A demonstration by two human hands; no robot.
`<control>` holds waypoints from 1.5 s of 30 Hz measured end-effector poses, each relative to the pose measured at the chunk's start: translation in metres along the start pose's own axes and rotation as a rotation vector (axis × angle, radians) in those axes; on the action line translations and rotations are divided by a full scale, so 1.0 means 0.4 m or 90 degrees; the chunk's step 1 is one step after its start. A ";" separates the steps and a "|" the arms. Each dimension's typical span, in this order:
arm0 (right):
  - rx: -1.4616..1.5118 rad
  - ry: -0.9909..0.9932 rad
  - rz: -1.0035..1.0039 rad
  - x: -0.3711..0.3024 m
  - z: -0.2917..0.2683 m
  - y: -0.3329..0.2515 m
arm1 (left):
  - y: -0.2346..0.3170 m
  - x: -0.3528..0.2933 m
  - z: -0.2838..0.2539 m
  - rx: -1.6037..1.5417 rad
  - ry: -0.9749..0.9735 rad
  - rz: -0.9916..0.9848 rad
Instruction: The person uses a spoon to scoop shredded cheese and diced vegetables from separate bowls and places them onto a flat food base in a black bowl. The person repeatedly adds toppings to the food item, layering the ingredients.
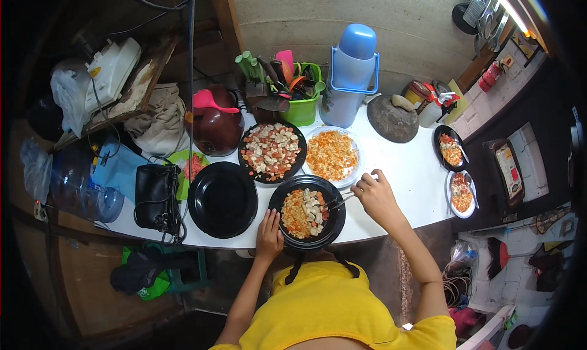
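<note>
Loaded black plate, centre of frame

We saw orange-flecked food beside pale chopped pieces on it. The left hand touched its left rim, fingers together; grip, we couldn't tell. The right hand pinched a metal utensil.

We identify a white worktop. At its near edge we locate a bare black plate and, to its right, a black plate of rice and diced pieces. Behind these we find a diced-food plate and a white rice plate; rearward, a green utensil holder and a blue-capped flask.
</note>
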State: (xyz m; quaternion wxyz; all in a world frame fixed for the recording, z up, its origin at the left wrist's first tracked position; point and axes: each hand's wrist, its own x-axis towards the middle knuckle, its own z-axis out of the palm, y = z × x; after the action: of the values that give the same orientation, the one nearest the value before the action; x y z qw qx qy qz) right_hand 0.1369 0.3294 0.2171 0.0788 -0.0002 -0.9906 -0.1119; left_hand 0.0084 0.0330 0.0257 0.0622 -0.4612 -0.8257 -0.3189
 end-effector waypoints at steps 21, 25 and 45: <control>0.007 -0.015 0.023 0.001 0.008 -0.025 | -0.004 0.002 -0.002 -0.010 -0.012 0.005; 0.045 -0.005 0.042 -0.006 -0.011 -0.018 | -0.005 0.002 -0.002 -0.012 -0.009 0.003; 0.030 0.002 -0.038 0.000 -0.003 0.011 | 0.001 -0.001 0.000 -0.009 -0.001 -0.015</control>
State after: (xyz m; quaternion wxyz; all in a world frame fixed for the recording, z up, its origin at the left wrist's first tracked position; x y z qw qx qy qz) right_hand 0.1372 0.3334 0.2193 0.0766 0.0315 -0.9924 -0.0910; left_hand 0.0092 0.0329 0.0256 0.0543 -0.4520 -0.8289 -0.3253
